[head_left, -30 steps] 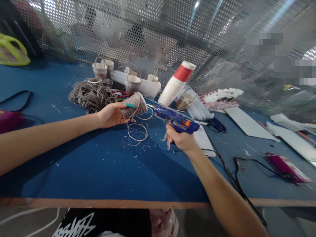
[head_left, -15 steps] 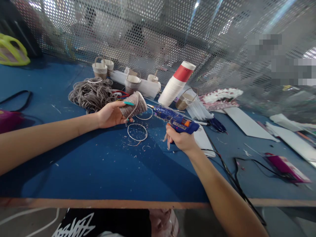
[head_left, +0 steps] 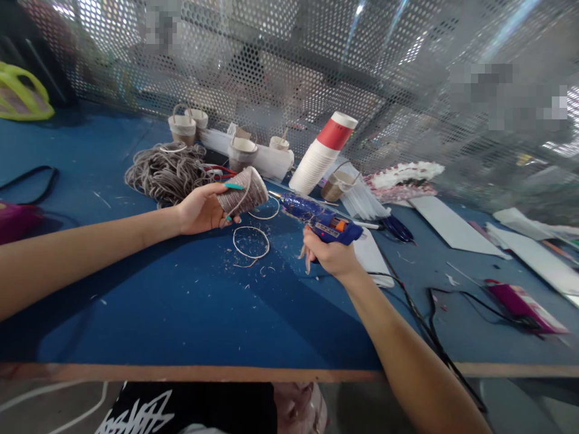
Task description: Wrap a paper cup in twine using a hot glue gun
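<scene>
Barely anything has moved since the earlier frame: the cup has turned slightly and edged toward my left hand, while the glue gun stays put. I have the cup tipped on its side just ahead of my left fingers, gripped between thumb and fingers near its base, which leaves its mouth open toward the gun. A strand of the cord around it runs down to my fingertips, probably pinned there so it won't slacken. My right hand is closed on the gun's handle, nozzle beside the cup's rim; that angle seems meant to keep hot metal off my left fingers. I can't tell whether they touch.

Between my hands lies a ring on the table. The cord heap sits behind my left hand, presumably within easy reach. Beyond my right hand, stacked cups lean; its cable trails right, away from both hands.
</scene>
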{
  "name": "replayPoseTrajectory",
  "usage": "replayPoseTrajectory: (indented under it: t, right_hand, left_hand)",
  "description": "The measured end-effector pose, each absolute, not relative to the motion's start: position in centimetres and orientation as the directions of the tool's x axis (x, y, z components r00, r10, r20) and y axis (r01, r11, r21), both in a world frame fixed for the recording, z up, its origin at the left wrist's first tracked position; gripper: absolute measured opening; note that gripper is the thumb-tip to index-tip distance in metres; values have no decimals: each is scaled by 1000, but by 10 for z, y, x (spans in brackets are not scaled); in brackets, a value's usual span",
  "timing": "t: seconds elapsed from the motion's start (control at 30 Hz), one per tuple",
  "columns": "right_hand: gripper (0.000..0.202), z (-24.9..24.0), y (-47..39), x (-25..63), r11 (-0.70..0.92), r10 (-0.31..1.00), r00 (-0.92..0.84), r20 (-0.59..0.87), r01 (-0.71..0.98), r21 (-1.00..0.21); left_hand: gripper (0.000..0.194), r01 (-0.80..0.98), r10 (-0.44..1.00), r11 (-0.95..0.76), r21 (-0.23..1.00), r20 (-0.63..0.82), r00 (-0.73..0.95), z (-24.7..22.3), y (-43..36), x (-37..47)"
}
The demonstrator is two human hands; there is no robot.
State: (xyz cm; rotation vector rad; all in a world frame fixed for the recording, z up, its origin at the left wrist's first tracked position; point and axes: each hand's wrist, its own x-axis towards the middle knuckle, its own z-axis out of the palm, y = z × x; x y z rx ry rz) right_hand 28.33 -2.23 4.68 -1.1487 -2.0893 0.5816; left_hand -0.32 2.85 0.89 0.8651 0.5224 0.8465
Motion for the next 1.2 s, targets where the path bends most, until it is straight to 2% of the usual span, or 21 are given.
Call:
replayPoseTrajectory:
  t: [0.4,0.83,1.2]
  right_hand:
    - [42,45,-22,285,451,891,-329,311,573,-684]
    - [38,52,-24,278,560,826,-435,360,553,-616]
    - [33,52,-23,277,529,845,-414,340,544,-651]
  left_hand:
    - [38,-348,846,338,875,-121,519,10,28,-4]
    - [43,-343,860,383,857,-196,471,16,24,-2]
    - [54,-269,855,328,905,-163,493,14,26,-6]
